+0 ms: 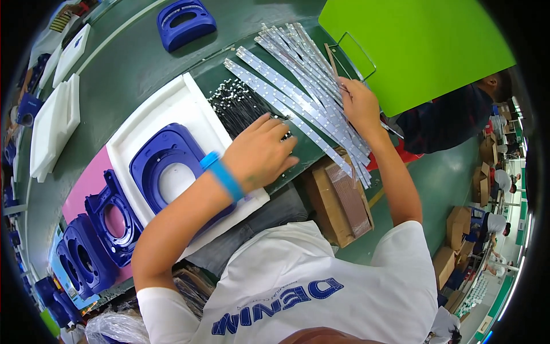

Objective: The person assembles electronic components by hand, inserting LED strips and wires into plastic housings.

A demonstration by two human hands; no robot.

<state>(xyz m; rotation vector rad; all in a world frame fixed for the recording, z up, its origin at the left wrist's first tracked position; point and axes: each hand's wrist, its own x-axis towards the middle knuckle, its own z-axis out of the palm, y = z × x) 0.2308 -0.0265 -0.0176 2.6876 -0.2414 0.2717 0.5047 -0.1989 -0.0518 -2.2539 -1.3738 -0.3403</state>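
My left hand (pixel 260 152), with a blue wristband (pixel 220 175), is over the near end of a bundle of black cables (pixel 240 106) with white tips. Its fingers are partly bent and apart; small cable ends show between them, and I see no firm hold. My right hand (pixel 360 106) is closed at the right edge of a spread of light strips (pixel 309 86) dotted with small white squares. A thin brown strip (pixel 330 59) sticks out past its fingertips, seemingly pinched; the palm side is hidden.
Left of the cables, a white foam tray (pixel 189 92) holds a blue plastic housing (pixel 172 137). More blue housings (pixel 86 252) stand further left, another (pixel 186 23) at the back. A green panel (pixel 418 46) rises at right, a person (pixel 452 117) behind it. An open cardboard box (pixel 321 200) sits below.
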